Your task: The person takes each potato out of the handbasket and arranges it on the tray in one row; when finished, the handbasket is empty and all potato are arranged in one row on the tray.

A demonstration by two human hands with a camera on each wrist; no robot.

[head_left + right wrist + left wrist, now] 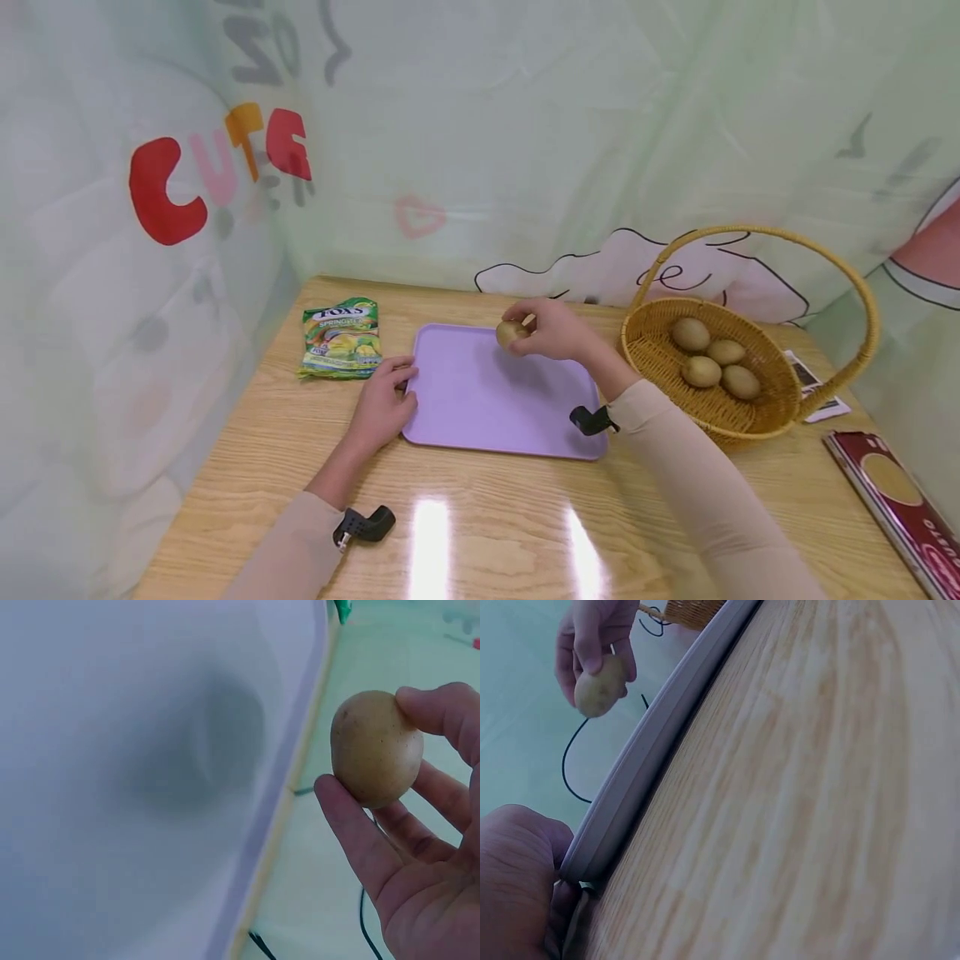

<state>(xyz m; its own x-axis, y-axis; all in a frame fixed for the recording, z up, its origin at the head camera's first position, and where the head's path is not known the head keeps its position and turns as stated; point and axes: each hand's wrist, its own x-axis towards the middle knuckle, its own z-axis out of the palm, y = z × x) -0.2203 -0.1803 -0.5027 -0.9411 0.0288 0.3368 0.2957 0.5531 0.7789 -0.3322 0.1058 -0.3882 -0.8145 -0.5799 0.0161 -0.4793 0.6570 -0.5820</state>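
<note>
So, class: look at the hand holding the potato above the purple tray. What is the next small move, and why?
Probably lower the potato onto the purple tray and release it. The right hand pinches it in the air just above the tray's far part, the tray holds nothing yet, and the left hand steadies the tray's near left edge. Four more potatoes wait in the basket.

The right hand [420, 877] has a small brownish potato [376, 748] pinched between thumb and fingers [360, 840], one finger curling over its top, the palm filling the lower right corner. The potato is off the surface, clear of everything but the hand. Just left of the fingers runs the raised rim of the pale lilac tray [135, 750], and a soft dark shadow sits on the tray's flat floor, left of the potato. A sliver of green packet [343, 609] peeks beyond the tray's far corner.
</note>
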